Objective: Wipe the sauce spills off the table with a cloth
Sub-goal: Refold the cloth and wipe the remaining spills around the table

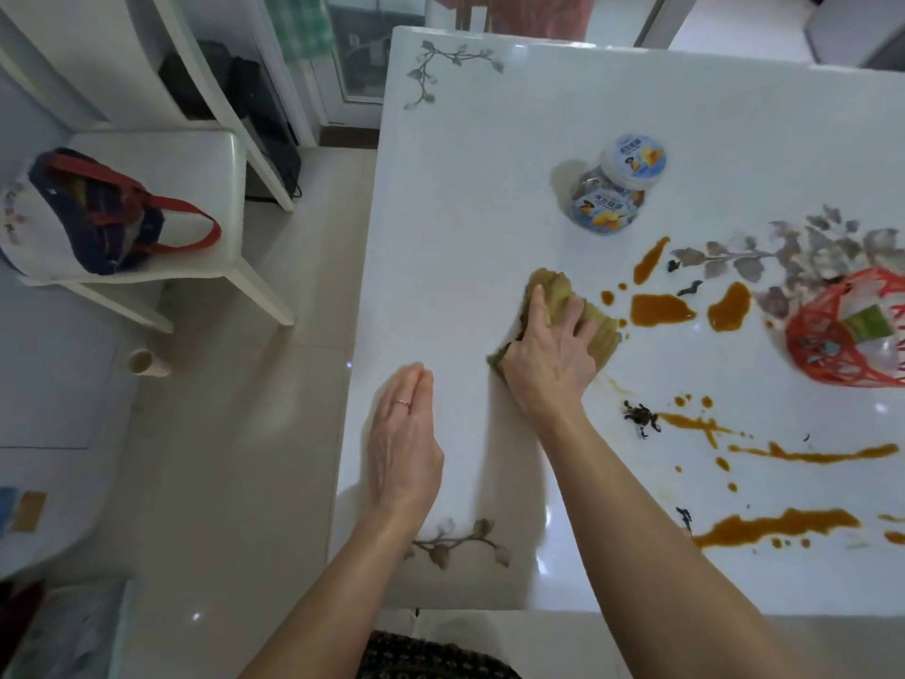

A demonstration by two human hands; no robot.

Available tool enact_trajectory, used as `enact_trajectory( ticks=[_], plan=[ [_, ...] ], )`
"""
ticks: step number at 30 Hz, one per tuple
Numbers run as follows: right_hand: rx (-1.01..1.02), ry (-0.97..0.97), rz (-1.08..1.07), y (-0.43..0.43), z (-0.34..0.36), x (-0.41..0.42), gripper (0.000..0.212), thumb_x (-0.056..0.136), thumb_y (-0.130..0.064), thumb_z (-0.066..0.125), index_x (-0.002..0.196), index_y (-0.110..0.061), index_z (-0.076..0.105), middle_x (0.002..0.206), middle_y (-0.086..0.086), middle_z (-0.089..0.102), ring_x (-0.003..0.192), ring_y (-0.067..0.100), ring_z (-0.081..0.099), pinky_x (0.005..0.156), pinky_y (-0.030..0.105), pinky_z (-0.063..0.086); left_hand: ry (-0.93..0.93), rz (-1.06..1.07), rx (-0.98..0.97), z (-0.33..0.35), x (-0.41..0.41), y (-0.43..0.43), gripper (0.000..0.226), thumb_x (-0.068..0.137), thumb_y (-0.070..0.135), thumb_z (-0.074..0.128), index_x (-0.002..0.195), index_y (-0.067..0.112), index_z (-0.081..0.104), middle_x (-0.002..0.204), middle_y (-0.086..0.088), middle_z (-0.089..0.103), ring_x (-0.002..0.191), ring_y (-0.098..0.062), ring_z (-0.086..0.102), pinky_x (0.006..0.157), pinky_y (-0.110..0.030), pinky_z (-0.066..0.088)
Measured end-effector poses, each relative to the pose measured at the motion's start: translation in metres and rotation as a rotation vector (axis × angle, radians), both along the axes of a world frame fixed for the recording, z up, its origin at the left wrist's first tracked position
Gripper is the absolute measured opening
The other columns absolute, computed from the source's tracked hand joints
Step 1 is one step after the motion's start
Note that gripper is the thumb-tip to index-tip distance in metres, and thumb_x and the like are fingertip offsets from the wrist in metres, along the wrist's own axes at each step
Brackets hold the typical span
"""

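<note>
A glossy white counter with printed grey flowers (pixel 465 188) carries orange-brown sauce spills (pixel 661 310) across its right half. The right hand (pixel 548 365) presses a bunched olive-green cloth (pixel 556 291) onto the counter just left of the nearest spills, fingers spread wide over it. The left hand (pixel 404 448) rests at the counter's left edge, fingers straight and together. A red plastic mesh basket (pixel 832 335) and a blue-labelled lidded jar (pixel 612 193) stand beyond.
</note>
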State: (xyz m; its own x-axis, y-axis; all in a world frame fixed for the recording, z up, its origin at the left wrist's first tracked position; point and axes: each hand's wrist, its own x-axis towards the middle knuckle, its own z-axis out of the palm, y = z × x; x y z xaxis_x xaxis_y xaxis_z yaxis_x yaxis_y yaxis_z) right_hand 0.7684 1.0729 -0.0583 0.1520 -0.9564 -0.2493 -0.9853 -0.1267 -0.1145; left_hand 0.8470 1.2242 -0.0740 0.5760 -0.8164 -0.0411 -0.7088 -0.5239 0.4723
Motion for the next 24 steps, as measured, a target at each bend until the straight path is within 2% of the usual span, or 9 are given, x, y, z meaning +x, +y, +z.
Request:
enact_trajectory(
  ticks=[2, 5, 8, 13, 15, 18, 20, 22, 24],
  plan=[
    [-0.005, 0.018, -0.027, 0.008, 0.003, 0.000, 0.071, 0.089, -0.022, 0.046, 0.152, -0.030, 0.013, 0.148, 0.012, 0.016, 0.130, 0.038, 0.022, 0.078, 0.041, 0.042, -0.008, -0.013, 0.007, 0.001, -0.001, -0.001, 0.062, 0.070, -0.021, 0.045, 0.128, -0.001, 0.053, 0.136, -0.015, 0.052, 0.128, -0.030, 0.046, 0.110, -0.036, 0.032],
    [-0.005, 0.009, 0.096, 0.033, 0.003, 0.017, 0.071, 0.090, -0.020, 0.046, 0.152, -0.030, 0.012, 0.148, 0.012, 0.016, 0.126, 0.036, 0.024, 0.074, 0.042, 0.046, -0.025, -0.025, 0.016, 0.002, 0.001, -0.002, 0.061, 0.071, -0.020, 0.046, 0.128, -0.002, 0.052, 0.136, -0.016, 0.051, 0.129, -0.029, 0.045, 0.110, -0.037, 0.032],
    [-0.026, 0.009, 0.169, 0.042, -0.002, 0.003, 0.070, 0.090, -0.021, 0.044, 0.151, -0.033, 0.013, 0.147, 0.009, 0.018, 0.122, 0.034, 0.027, 0.065, 0.037, 0.037, -0.042, -0.050, 0.036, 0.003, 0.001, -0.002, 0.059, 0.072, -0.019, 0.045, 0.129, -0.002, 0.052, 0.136, -0.016, 0.050, 0.129, -0.030, 0.044, 0.110, -0.037, 0.033],
    [0.002, 0.018, -0.050, 0.064, 0.000, -0.026, 0.072, 0.091, -0.023, 0.046, 0.152, -0.034, 0.009, 0.150, 0.009, 0.015, 0.129, 0.034, 0.020, 0.074, 0.040, 0.040, -0.061, -0.094, 0.058, 0.004, 0.002, -0.001, 0.060, 0.069, -0.019, 0.047, 0.126, -0.004, 0.053, 0.134, -0.019, 0.051, 0.126, -0.033, 0.048, 0.108, -0.040, 0.032],
    [0.034, -0.026, 0.072, 0.102, 0.003, -0.017, 0.076, 0.086, -0.027, 0.053, 0.152, -0.031, 0.015, 0.149, 0.012, 0.021, 0.122, 0.035, 0.026, 0.073, 0.041, 0.041, -0.073, -0.111, 0.064, 0.005, 0.002, -0.001, 0.063, 0.066, -0.020, 0.048, 0.127, -0.004, 0.052, 0.135, -0.020, 0.051, 0.126, -0.033, 0.047, 0.108, -0.041, 0.030],
    [0.044, -0.044, 0.197, 0.128, 0.000, -0.026, 0.075, 0.077, -0.030, 0.058, 0.148, -0.029, 0.035, 0.140, 0.014, 0.040, 0.106, 0.035, 0.041, 0.063, 0.040, 0.041, -0.079, -0.151, 0.090, 0.007, 0.006, -0.001, 0.069, 0.065, -0.022, 0.049, 0.131, -0.004, 0.048, 0.139, -0.019, 0.047, 0.130, -0.031, 0.043, 0.110, -0.038, 0.027],
    [0.005, -0.037, 0.096, 0.124, -0.001, -0.049, 0.068, 0.081, -0.027, 0.047, 0.148, -0.031, 0.035, 0.141, 0.013, 0.039, 0.107, 0.035, 0.039, 0.068, 0.042, 0.043, -0.075, -0.186, 0.097, 0.007, 0.010, 0.000, 0.067, 0.068, -0.021, 0.046, 0.133, -0.003, 0.046, 0.141, -0.018, 0.045, 0.132, -0.031, 0.041, 0.111, -0.036, 0.029],
    [0.010, 0.002, -0.064, 0.117, 0.000, -0.057, 0.067, 0.089, -0.021, 0.041, 0.151, -0.035, 0.021, 0.150, 0.011, 0.023, 0.120, 0.034, 0.027, 0.083, 0.046, 0.041, -0.073, -0.210, 0.103, 0.008, 0.014, 0.000, 0.065, 0.072, -0.019, 0.044, 0.135, -0.002, 0.044, 0.143, -0.017, 0.043, 0.134, -0.030, 0.038, 0.112, -0.033, 0.027],
    [0.049, -0.032, -0.162, 0.124, 0.005, -0.042, 0.069, 0.091, -0.019, 0.042, 0.152, -0.034, 0.013, 0.153, 0.010, 0.011, 0.127, 0.034, 0.019, 0.090, 0.047, 0.038, -0.070, -0.233, 0.123, 0.011, 0.018, -0.001, 0.064, 0.076, -0.016, 0.042, 0.138, 0.000, 0.040, 0.147, -0.014, 0.038, 0.137, -0.028, 0.033, 0.114, -0.030, 0.023]
  ],
)
